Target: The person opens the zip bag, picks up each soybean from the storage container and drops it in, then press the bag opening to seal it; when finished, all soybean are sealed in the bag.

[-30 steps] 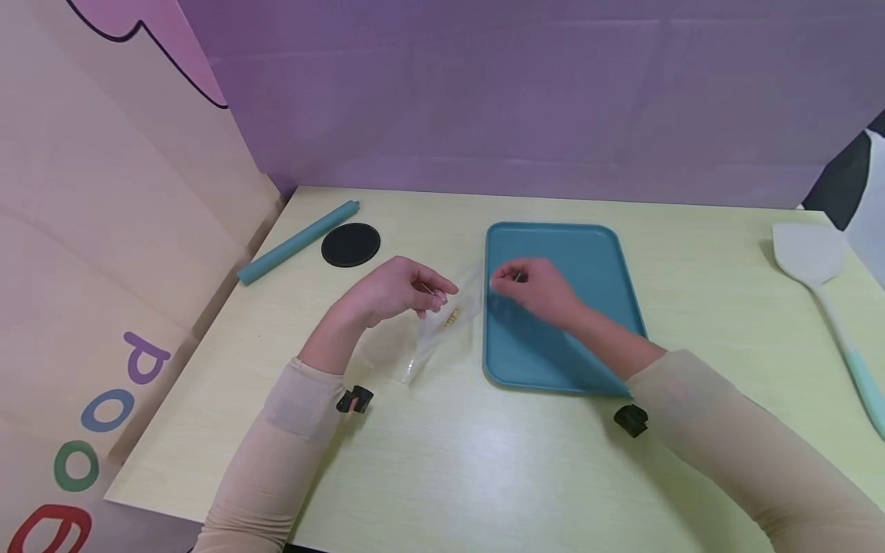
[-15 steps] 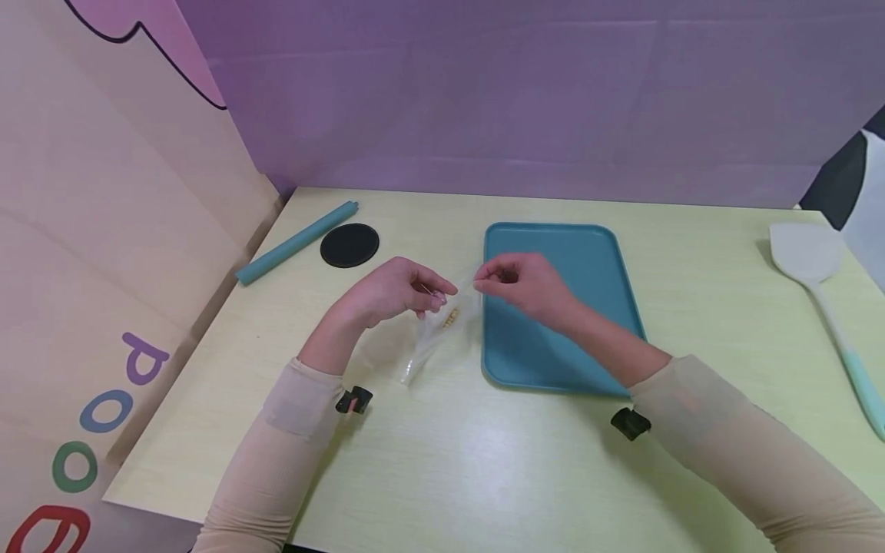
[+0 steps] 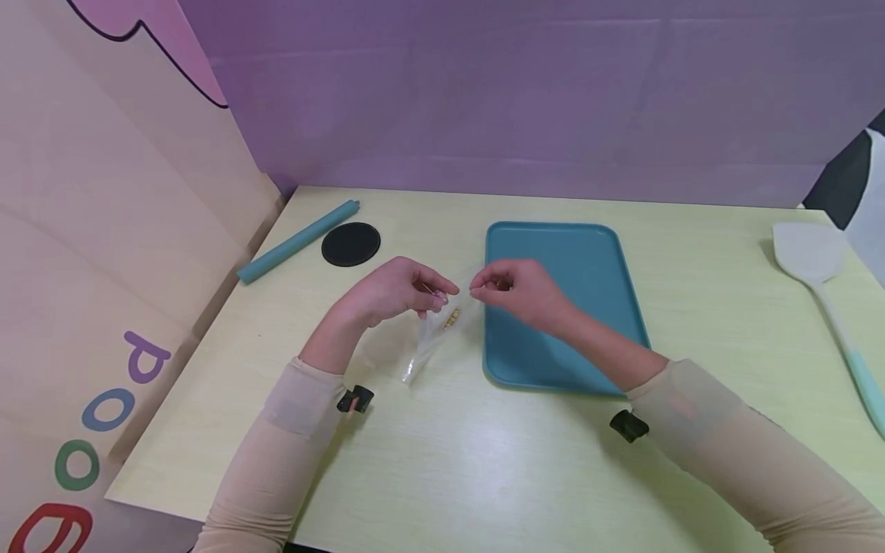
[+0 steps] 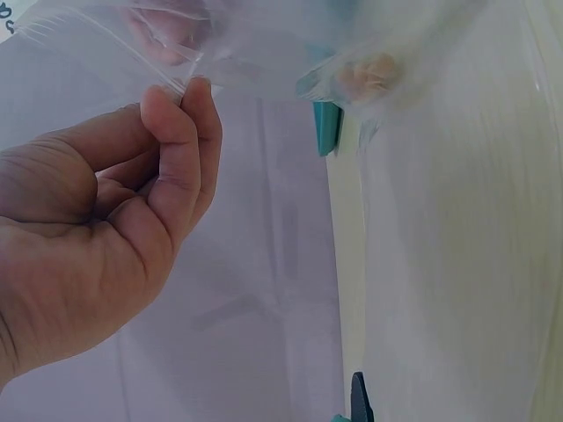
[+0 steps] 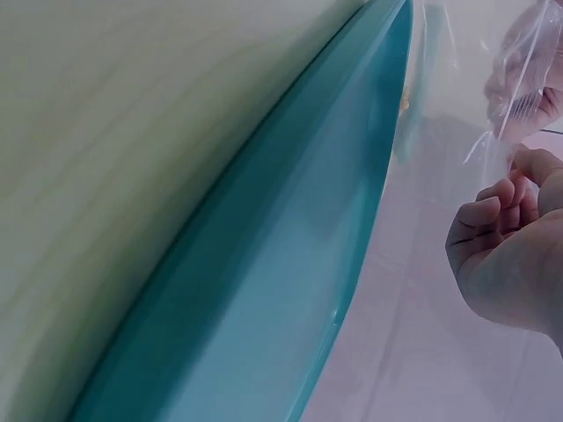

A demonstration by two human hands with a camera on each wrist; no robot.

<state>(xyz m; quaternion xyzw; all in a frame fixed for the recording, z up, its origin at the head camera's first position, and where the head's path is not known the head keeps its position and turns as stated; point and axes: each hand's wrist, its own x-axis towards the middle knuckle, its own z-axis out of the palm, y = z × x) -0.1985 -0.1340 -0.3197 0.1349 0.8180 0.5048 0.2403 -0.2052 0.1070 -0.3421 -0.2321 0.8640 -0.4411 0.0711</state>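
Note:
A clear plastic zip bag (image 3: 424,349) hangs between both hands over the table, just left of the blue tray (image 3: 553,353). Low inside it shows a small golden-brown piece (image 3: 451,318), its kind too small to make out. My left hand (image 3: 394,292) pinches the bag's upper edge between thumb and fingertips; the left wrist view shows this left hand (image 4: 114,211) with the film (image 4: 264,53) spreading from the pinch. Opposite, my right hand (image 3: 528,292) pinches the other side of the bag's top. In the right wrist view, its fingertips (image 5: 521,160) meet the ridged zip corner.
Behind the left hand lie a black round disc (image 3: 350,244) and a blue-green rod (image 3: 297,243). A white spatula (image 3: 809,250) with a mint handle lies along the right side. A purple backdrop (image 3: 525,100) rises behind the table's far edge.
My right hand has moved left from over the tray to the bag's top and now pinches it. The left hand and its grip on the bag stay the same.

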